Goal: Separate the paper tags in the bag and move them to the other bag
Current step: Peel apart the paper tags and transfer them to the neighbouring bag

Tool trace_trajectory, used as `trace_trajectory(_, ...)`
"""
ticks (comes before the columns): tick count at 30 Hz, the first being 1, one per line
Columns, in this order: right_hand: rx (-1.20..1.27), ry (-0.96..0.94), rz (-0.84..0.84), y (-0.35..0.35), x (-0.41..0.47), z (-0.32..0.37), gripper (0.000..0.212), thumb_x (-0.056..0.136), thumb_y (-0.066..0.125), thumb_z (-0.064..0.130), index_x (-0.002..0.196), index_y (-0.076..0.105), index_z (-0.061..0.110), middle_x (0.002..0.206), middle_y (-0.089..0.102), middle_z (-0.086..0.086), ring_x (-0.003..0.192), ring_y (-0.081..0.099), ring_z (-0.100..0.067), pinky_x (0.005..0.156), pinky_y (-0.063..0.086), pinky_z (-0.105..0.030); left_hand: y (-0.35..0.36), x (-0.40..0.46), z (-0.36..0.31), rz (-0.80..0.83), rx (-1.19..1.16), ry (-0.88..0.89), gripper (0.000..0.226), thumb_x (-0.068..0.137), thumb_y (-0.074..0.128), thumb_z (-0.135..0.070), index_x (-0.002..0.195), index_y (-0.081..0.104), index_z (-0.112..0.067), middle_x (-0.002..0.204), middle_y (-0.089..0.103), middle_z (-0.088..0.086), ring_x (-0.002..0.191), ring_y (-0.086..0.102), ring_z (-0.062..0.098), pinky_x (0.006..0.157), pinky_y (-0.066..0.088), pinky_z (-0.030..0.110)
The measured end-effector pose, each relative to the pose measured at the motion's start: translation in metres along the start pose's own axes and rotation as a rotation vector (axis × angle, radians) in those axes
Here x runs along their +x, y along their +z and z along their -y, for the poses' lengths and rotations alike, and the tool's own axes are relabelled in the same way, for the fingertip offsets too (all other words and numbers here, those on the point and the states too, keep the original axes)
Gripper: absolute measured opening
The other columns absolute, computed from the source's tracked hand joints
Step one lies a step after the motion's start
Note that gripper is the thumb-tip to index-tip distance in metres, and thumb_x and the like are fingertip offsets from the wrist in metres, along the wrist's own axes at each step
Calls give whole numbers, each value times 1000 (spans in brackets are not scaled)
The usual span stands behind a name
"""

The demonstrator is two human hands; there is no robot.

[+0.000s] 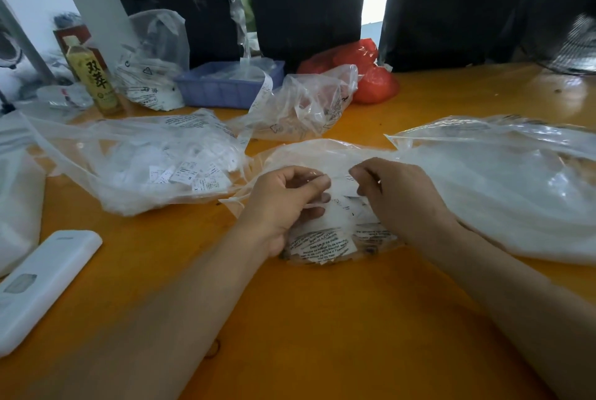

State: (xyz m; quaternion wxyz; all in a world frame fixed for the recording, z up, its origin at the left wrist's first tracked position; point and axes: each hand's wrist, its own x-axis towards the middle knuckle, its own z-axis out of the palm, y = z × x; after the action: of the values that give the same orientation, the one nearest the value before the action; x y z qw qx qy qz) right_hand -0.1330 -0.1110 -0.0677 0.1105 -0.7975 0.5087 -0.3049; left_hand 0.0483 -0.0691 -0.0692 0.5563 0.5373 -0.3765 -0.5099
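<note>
The left hand had its fingers curled, thumb and forefinger pinching the top of a strip of paper tags; the right hand pinched the same strip just beside it, fingers likewise curled. The two pinches sat close together, which in the inspector's judgement suited tearing or peeling one tag from the next. The hands worked over the mouth of a small clear bag with printed warning text, lying flat on the orange counter directly before the person; this appeared to be the source bag. Whether the strip lay inside the film or above it could not be told. To the left lay a larger clear bag holding many loose white tags, judged the likely receiving bag, its opening side not discernible. To the right a big clear bag of white material touched or nearly touched the right wrist, limiting room on that side. A white remote-like device lay near the left forearm, well apart from the work. Farther back stood a drink bottle, a blue tray, a crumpled clear bag and a red bag. Bare counter remained open near the front edge, between the forearms.
</note>
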Motion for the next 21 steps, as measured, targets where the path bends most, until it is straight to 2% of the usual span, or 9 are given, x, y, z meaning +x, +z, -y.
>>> trace_trajectory(2,-241,-59,65,2,-1,-1,34,102,53,10,131,65,23,121,67,1,103,66,-23,85,54,-39,0,0,-1,-5,-5,-11,13,89,80,-7,100,73,-10,107,80,12,86,80,21,50,54,20)
trace_trajectory(5,-370,-33,201,5,-3,4,53,88,57,-5,135,60,20,127,53,-5,100,64,-31,82,59,-44,-1,1,-1,7,2,7,15,92,77,-5,103,70,-12,100,82,4,89,81,17,44,48,16)
trace_trajectory(8,-401,9,251,6,-3,7,43,94,56,5,135,57,19,127,44,-6,94,62,-31,80,59,-48,-2,1,1,21,-69,34,20,93,73,2,109,70,-9,99,82,6,89,81,18,52,56,17)
trace_trajectory(11,-428,-5,224,4,-2,7,25,101,52,11,121,66,17,117,46,-6,88,62,-31,79,58,-47,-2,0,4,22,-174,37,22,90,71,10,109,73,-2,100,81,15,90,80,24,68,62,20)
trace_trajectory(15,-413,-36,102,3,0,7,20,103,48,18,103,68,15,103,56,-4,80,60,-28,74,56,-43,-4,-2,6,22,-225,50,16,88,77,-1,104,75,-2,100,80,18,95,80,29,76,64,24)
trace_trajectory(17,-321,-32,54,2,-1,6,23,102,49,24,109,70,17,105,59,-2,86,62,-27,77,54,-40,-4,-2,7,25,-228,65,14,91,76,-7,104,75,-2,100,80,18,96,79,29,77,64,26)
trace_trajectory(18,-280,-35,61,3,-1,6,27,101,50,26,120,68,20,112,61,-1,93,63,-26,80,54,-39,-4,-3,8,27,-230,72,12,92,75,-8,103,75,-2,99,80,18,95,80,29,76,64,26)
trace_trajectory(20,-258,-46,168,3,-1,4,42,99,51,27,141,56,27,130,55,0,105,63,-28,87,55,-42,-4,-3,8,30,-229,76,11,94,73,-8,104,76,-3,100,81,17,95,80,28,75,64,27)
trace_trajectory(21,-281,-48,222,4,-1,4,44,99,51,27,143,54,28,131,50,-1,104,63,-30,87,55,-44,-4,-4,9,32,-226,76,12,94,73,-7,105,76,-3,101,81,17,95,80,28,74,64,27)
